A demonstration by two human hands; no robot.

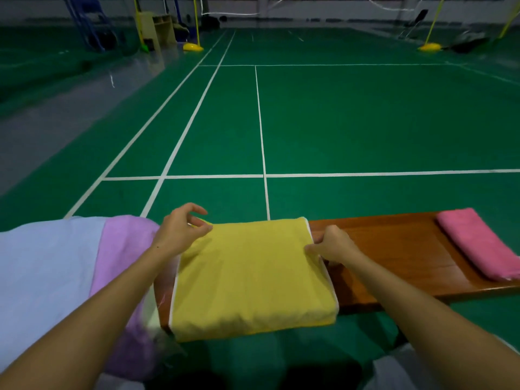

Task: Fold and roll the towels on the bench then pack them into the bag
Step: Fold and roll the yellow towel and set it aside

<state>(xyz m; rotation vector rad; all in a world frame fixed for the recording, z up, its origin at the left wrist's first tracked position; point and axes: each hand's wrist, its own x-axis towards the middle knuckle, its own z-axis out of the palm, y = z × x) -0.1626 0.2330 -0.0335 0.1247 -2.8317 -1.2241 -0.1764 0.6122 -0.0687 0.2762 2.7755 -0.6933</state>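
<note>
Both hands worked at the far end of a yellow towel [253, 277] folded into a thick square on a wooden bench [394, 254]. The person's left hand [181, 230] sat at the towel's far left corner, thumb and forefinger pinching the edge there while the other fingers curled loosely above. The right hand [332, 244] gripped the towel's right edge near the far corner, fingers tucked around the white piping.

The towel lay across the full depth of the bench, and its near edge hung slightly past the bench's front. To its left were a lilac towel [123, 266] and a pale blue towel [47, 277], spread loosely and overlapping; the left forearm crossed above the lilac one. At the far right end of the bench, well apart, lay a pink towel [481, 243], folded into a long strip. No bag was visible from where the view fell.

Several risks seemed likely. With the near edge overhanging, a roll started from the far end could push the whole bundle off the bench onto the green court floor [365, 122]. The grips were uneven, one at a corner and one on a side, so the roll could come out skewed or cone-shaped. The thick layers might also spring apart if either hand let go early.
</note>
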